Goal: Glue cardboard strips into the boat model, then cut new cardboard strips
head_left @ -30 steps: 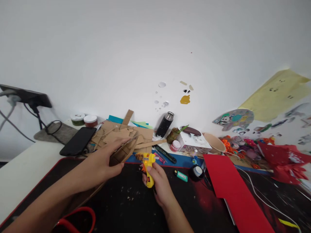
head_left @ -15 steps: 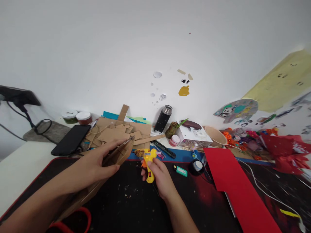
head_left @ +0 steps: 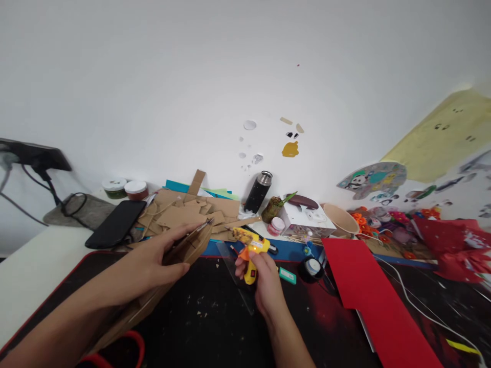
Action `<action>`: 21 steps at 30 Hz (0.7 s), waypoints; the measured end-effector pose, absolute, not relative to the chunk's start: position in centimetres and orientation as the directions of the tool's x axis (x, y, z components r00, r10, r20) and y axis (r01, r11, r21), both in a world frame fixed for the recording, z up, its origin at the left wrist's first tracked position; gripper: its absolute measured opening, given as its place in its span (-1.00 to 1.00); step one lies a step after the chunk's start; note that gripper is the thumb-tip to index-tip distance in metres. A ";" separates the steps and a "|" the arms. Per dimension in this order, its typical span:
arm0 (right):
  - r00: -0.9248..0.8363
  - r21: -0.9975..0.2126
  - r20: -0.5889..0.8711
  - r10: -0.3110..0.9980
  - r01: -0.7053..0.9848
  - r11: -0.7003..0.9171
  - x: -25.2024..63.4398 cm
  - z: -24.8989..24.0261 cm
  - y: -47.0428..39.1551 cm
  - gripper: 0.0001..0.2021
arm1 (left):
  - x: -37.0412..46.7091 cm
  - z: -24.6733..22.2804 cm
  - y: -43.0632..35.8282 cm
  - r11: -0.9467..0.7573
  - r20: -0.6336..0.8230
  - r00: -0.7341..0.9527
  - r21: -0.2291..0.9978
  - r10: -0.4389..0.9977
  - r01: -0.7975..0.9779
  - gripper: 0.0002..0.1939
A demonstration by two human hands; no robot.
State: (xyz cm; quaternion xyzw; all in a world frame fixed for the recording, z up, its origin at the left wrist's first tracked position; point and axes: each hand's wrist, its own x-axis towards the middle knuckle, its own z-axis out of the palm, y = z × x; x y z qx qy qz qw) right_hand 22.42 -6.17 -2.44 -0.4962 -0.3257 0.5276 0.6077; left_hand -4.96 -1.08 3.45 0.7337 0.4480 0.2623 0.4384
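A long folded cardboard piece (head_left: 197, 244) stands on edge, gripped between the thumb and fingers of my left hand (head_left: 163, 260). Much of it is hidden behind my hand and forearm. My right hand (head_left: 264, 273) is wrapped round the handle of a yellow glue gun (head_left: 256, 248), its brown-stained nozzle pointing left, apart from the cardboard. A clear ruler-like strip (head_left: 236, 281) lies on the black mat (head_left: 207, 322) left of the glue gun. Red scissor-like handles (head_left: 132, 345) show at the bottom, partly behind the cardboard.
Cardboard scraps (head_left: 180, 215) lie behind my left hand, near a black phone (head_left: 115, 224). A black flask (head_left: 259, 193) and white box (head_left: 307, 219) stand by the wall. Red card (head_left: 368, 291), a green lighter (head_left: 287, 275) and a white cable (head_left: 406, 296) lie to the right.
My right hand has moved right with the glue gun, away from the cardboard, and the clear strip now shows. My left hand keeps its hold almost unmoved.
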 end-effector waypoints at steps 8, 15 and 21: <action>-0.009 -0.777 -0.187 0.982 -0.610 -0.154 22.5 -1.8 -6.9 -0.43 | -5.3 2.6 -0.7 -0.179 -0.024 0.532 0.928 0.846 0.327 -0.17; -0.146 -0.641 -0.128 0.981 -0.742 -0.194 22.2 -1.7 -7.2 -0.53 | -4.3 2.4 -1.0 -0.176 -0.028 0.554 0.934 0.832 0.312 -0.18; -0.111 -0.703 -0.086 0.990 -0.697 -0.139 22.1 -1.3 -7.3 -0.53 | -3.5 1.4 -1.2 -0.265 0.028 0.494 0.869 0.869 0.417 -0.21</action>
